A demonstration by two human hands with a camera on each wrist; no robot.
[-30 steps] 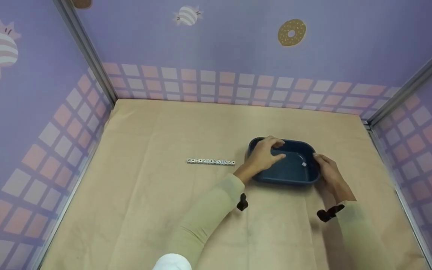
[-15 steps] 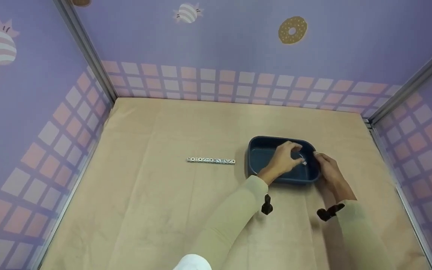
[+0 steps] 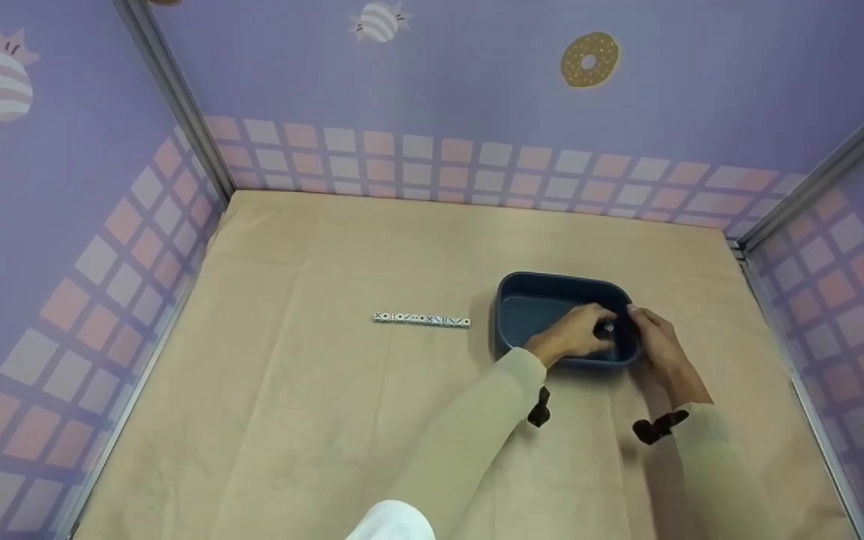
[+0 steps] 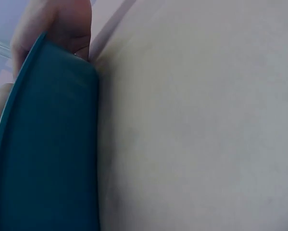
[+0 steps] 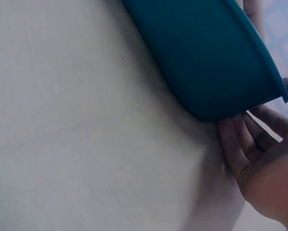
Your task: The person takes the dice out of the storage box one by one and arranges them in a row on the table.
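Observation:
My left hand (image 3: pixel 578 330) reaches into a dark blue tub (image 3: pixel 533 309), thumb and fingers curved apart. One small white die (image 3: pixel 610 328) shows in the gap between them, at the tub's right end. With its thumb over the rim and its fingers along the outer wall, my right hand (image 3: pixel 657 341) holds that same end. The right wrist view shows those fingers (image 5: pixel 232 144) against the tub's underside corner. In the left wrist view the tub's side wall (image 4: pixel 52 139) covers most of my left hand. Left of the tub lies a straight row of white dice (image 3: pixel 421 320).
A beige cloth (image 3: pixel 312 420) covers the table. Purple walls (image 3: pixel 432 82) with pink and white squares stand at the back and both sides, joined by metal corner posts (image 3: pixel 177 97).
Over the past second my left hand has moved right inside the tub, from its left part to around the die. My right hand has stayed on the rim. The dice row is unchanged.

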